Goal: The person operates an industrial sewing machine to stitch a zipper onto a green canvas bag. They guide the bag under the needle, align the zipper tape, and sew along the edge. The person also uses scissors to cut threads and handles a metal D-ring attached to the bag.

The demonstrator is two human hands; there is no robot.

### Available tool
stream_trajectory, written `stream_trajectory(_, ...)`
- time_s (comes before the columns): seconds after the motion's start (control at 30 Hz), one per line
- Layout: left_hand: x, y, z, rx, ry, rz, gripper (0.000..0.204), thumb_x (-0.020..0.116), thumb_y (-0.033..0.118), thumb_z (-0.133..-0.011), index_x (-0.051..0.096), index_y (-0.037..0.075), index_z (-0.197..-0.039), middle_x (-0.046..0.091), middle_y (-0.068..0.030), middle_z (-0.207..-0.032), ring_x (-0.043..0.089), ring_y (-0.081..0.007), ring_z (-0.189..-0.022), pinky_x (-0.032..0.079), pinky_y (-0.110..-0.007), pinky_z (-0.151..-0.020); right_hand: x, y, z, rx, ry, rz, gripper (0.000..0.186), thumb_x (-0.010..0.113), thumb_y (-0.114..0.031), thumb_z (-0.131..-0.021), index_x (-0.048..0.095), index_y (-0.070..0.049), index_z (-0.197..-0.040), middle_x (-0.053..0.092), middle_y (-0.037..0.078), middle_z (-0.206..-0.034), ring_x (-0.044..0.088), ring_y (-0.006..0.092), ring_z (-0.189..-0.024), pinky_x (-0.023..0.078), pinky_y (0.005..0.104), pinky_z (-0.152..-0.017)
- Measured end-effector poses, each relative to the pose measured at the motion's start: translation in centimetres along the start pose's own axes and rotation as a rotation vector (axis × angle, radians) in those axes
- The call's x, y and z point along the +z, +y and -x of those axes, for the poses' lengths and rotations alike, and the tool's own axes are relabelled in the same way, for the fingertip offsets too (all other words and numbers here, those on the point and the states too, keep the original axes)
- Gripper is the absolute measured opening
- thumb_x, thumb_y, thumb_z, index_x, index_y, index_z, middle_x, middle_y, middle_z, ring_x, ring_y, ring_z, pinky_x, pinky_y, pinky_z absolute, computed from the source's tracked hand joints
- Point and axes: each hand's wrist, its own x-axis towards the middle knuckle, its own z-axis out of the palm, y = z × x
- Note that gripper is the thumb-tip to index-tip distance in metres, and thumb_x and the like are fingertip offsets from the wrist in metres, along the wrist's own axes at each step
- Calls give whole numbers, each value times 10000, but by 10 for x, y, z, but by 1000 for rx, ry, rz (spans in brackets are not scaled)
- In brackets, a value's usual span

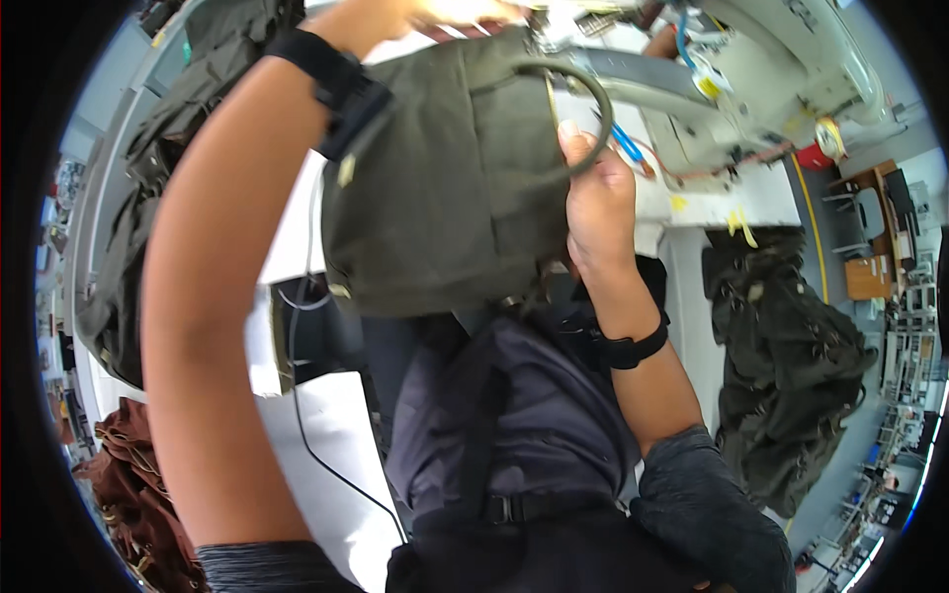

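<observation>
An olive-green canvas bag [425, 178] with a rolled handle [605, 109] hangs in front of me over the table edge. My right hand [601, 203] is closed on the bag's right edge, thumb on top beside the lower end of the handle; its other fingers are hidden behind the cloth. At the far edge of the bag, my left hand [460, 12] is smeared and partly cut off by the top of the picture, so its fingers cannot be read. Blue-handled snips [625, 144] lie on the white table just beyond the handle.
A sewing machine [781, 84] stands at the far right of the white table [771, 203]. Olive bags [786, 366] are heaped at right, and more olive bags [129, 267] lie along the left. Reddish-brown cloth [138, 494] is at lower left. A black cable [316, 455] hangs nearby.
</observation>
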Motion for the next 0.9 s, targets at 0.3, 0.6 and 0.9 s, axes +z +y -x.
stream_trajectory(0.3, 196, 18, 178, 446, 539, -1219, 360, 805, 134, -865, 691, 38, -1193, 690, -160, -1255, 611, -381, -1239, 480, -465, -1060, -63, -41, 60, -14, -275, 529, 276, 718, -225, -1003, 742, 49, -975, 686, 32, -763, 597, 53, -681, 491, 261, -619)
stream_trajectory(0.6, 261, -33, 171, 670, 763, -1279, 350, 822, -5, -811, 692, 88, -1122, 745, -49, -1177, 683, -279, -1166, 488, -424, -1021, -54, -38, 62, 307, -255, -21, 272, 710, -248, -1014, 732, -24, -862, 659, -5, -698, 569, 61, -580, 424, 226, -544)
stream_trajectory(0.9, 253, -32, 172, 715, 742, -1268, 231, 808, 2, -831, 746, 109, -1026, 781, -30, -1058, 737, -221, -1009, 491, -412, -1006, -44, -32, 73, 366, -207, -75, 347, 693, -296, -1035, 701, -21, -825, 625, 4, -664, 549, 55, -558, 436, 232, -511)
